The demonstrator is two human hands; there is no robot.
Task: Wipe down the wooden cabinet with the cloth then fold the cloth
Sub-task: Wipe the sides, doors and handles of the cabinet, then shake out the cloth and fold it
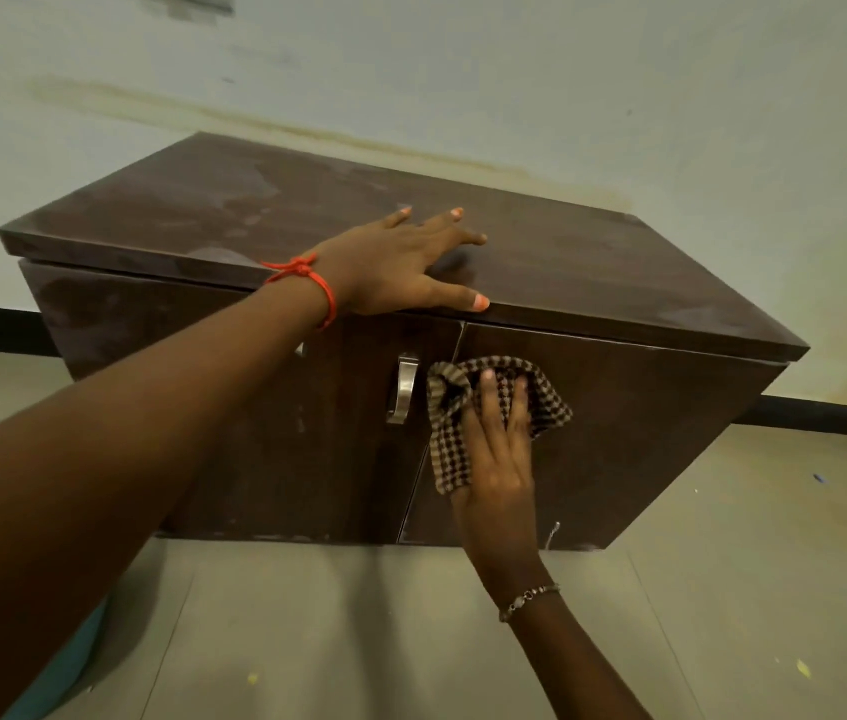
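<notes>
A low, dark brown wooden cabinet (618, 283) with two front doors stands against the wall. Its top shows pale dusty smears. My left hand (400, 262) lies flat on the front edge of the top, fingers spread, holding nothing. My right hand (499, 449) presses a brown-and-cream checked cloth (450, 454) flat against the upper part of the right door, beside the seam between the doors. The cloth is bunched under my fingers.
A silver metal handle (401, 389) sits on the left door, just left of the cloth. The cabinet rests on a grey tiled floor (359, 641) with small paint specks. A pale stained wall (514, 70) with a black skirting strip runs behind it.
</notes>
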